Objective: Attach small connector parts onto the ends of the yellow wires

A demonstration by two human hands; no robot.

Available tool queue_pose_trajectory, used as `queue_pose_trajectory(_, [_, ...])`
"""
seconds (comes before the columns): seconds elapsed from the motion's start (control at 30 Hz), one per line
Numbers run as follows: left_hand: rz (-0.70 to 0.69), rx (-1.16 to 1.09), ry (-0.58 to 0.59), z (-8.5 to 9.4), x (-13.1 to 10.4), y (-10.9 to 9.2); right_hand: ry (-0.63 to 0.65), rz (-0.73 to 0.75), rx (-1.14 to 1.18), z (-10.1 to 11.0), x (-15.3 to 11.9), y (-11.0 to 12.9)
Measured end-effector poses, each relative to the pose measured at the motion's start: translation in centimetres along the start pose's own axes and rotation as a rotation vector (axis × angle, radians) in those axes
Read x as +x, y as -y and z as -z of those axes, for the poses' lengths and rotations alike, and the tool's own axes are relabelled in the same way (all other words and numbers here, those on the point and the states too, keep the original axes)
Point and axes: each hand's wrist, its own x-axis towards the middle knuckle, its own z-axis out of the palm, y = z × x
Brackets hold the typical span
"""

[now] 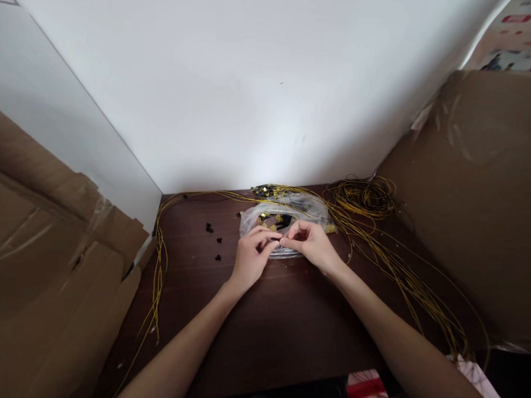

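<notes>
**Black piece (275,239) pinched at bag's (311,206) near edge**

Yellow wires (158,276) are trailing down the table (191,289) at left, black bits (209,227) lying between them and my left hand (252,254). Its fingertips are pinching the piece, my right hand (311,243) gripping it too. At right, a wire coil (366,196) is resting beside a box (468,202).
</notes>
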Motion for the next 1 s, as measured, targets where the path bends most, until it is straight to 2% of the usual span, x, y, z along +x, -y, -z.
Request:
queue_pose_trajectory(0.17, [-0.010,-0.012,-0.027,-0.03,-0.01,0.02,-0.022,0.007,0.041,-0.25,-0.03,-0.03])
queue_pose_trajectory(0.33, [-0.009,-0.021,-0.053,-0.01,-0.04,-0.07,0.022,-0.056,0.010,-0.34,-0.26,0.14])
queue_pose_trajectory(0.5, [0.011,-0.015,-0.070,0.04,-0.02,-0.11,0.029,0.049,-0.113,-0.21,-0.27,0.11])
queue_pose_trajectory(1.0, [0.020,-0.014,-0.114,-0.14,-0.04,-0.20,0.000,0.171,-0.293,0.06,-0.35,-0.19])
